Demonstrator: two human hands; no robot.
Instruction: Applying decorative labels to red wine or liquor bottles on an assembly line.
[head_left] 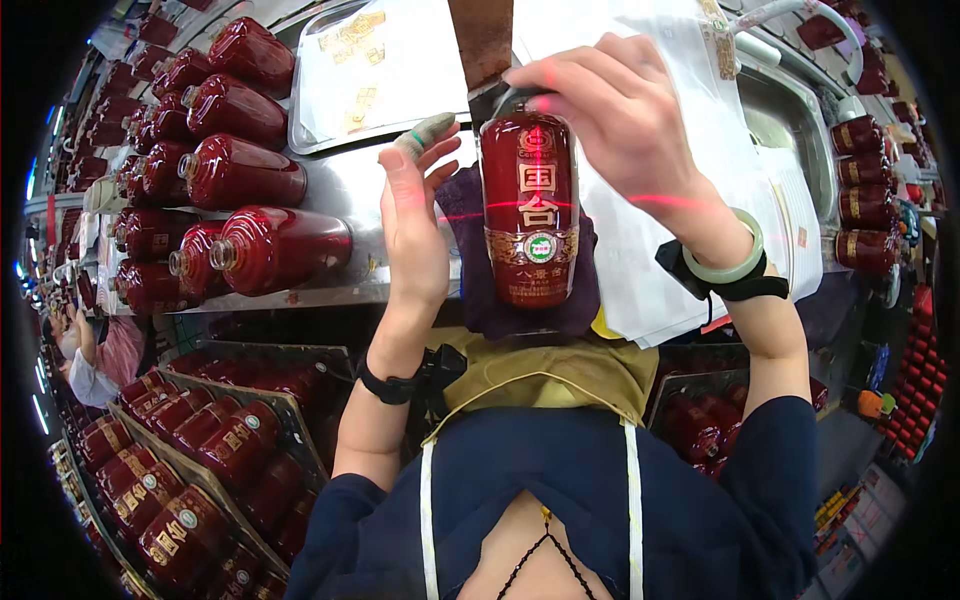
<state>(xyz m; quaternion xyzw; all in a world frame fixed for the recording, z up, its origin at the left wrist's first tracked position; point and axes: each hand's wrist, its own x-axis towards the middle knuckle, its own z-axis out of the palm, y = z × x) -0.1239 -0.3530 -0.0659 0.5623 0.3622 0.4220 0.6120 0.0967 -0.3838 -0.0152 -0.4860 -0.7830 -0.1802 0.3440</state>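
A dark red glass bottle [530,240] with gold lettering and a round white-green label lies in front of me on a purple cloth [468,250]. Its neck end points away from me. My right hand [625,125] closes over that neck end, fingers bent around it; the neck itself is mostly hidden. Just left of the bottle, my left hand [418,215] is raised with its fingers apart, holding nothing. One of its fingertips wears a grey-green cover. Red laser lines cross the bottle and my right wrist.
Unlabelled red bottles [275,250] lie in rows at the left. A metal tray [300,130] holds a white sheet with gold decals. White paper sheets [650,270] spread right of the bottle, beside a metal sink [800,130]. Crates of bottles [215,440] stand below left. Another person [105,350] is far left.
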